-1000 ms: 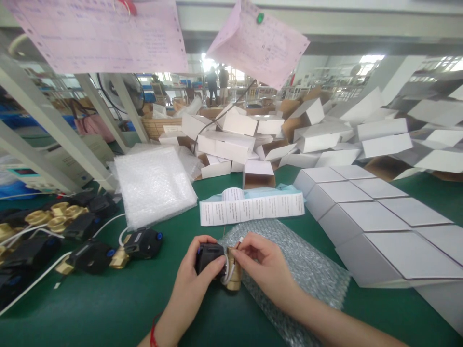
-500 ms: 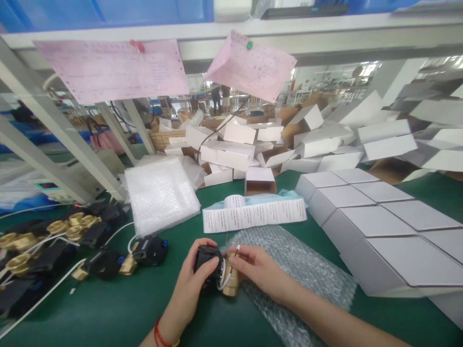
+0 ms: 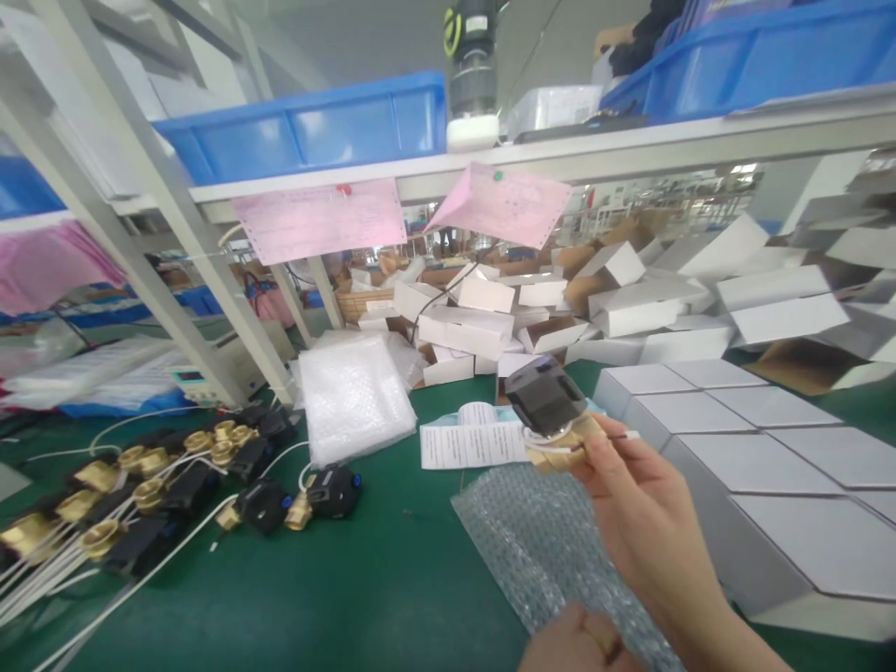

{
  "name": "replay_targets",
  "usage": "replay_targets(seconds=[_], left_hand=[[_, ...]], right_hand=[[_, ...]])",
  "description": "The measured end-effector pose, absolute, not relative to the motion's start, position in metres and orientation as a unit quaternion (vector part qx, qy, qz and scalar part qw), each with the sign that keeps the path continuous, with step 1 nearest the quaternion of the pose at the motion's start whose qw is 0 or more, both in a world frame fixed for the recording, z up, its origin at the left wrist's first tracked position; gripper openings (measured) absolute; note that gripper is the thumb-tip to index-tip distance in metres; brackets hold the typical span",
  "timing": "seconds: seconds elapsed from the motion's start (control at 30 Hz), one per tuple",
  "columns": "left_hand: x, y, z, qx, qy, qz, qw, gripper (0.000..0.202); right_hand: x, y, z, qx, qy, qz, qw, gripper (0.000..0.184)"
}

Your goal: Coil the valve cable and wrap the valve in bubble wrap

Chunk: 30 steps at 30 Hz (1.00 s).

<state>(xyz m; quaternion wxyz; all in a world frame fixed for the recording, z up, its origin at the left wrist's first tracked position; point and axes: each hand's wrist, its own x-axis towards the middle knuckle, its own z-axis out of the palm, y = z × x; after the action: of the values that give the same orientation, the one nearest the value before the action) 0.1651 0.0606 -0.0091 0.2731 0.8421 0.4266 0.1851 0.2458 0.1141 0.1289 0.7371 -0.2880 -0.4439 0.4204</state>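
Note:
My right hand (image 3: 640, 509) is closed around a motorised valve (image 3: 550, 411), a black housing on a brass body with a white cable wound round it, and holds it up above the green table. My left hand (image 3: 578, 644) shows only as knuckles at the bottom edge, fingers curled, resting on the edge of a bubble wrap sheet (image 3: 539, 541) that lies flat on the mat below the valve. Whether it grips the sheet is hidden.
More black-and-brass valves (image 3: 175, 481) with white cables lie at the left. A bubble wrap stack (image 3: 354, 397) and a label strip (image 3: 469, 439) sit mid-table. Closed white boxes (image 3: 763, 448) line the right, loose open ones (image 3: 532, 308) pile behind. A shelf with blue bins (image 3: 301, 135) hangs overhead.
My right hand has lifted the valve off the bubble wrap up and to the right. My left hand let go of it and dropped to the bottom edge. The view tilted upward.

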Motion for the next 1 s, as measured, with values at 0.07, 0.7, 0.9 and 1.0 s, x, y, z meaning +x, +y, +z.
replay_targets(seconds=[0.07, 0.7, 0.9, 1.0], left_hand=[[0.177, 0.058, -0.025, 0.846, 0.443, 0.168, 0.245, 0.006], [0.07, 0.034, 0.052, 0.71, 0.525, 0.277, 0.378, 0.025], [0.081, 0.029, 0.062, 0.728, 0.491, 0.205, 0.433, 0.026], [0.086, 0.029, 0.071, 0.735, 0.498, 0.174, 0.426, 0.032]], right_hand=[[0.257, 0.101, 0.129, -0.31, -0.446, 0.405, 0.735, 0.033], [0.307, 0.002, 0.087, -0.49, -0.665, 0.187, 0.531, 0.01], [0.321, -0.008, 0.068, -0.509, -0.548, 0.269, 0.607, 0.018], [0.325, -0.011, 0.061, -0.483, -0.536, 0.311, 0.619, 0.018]])
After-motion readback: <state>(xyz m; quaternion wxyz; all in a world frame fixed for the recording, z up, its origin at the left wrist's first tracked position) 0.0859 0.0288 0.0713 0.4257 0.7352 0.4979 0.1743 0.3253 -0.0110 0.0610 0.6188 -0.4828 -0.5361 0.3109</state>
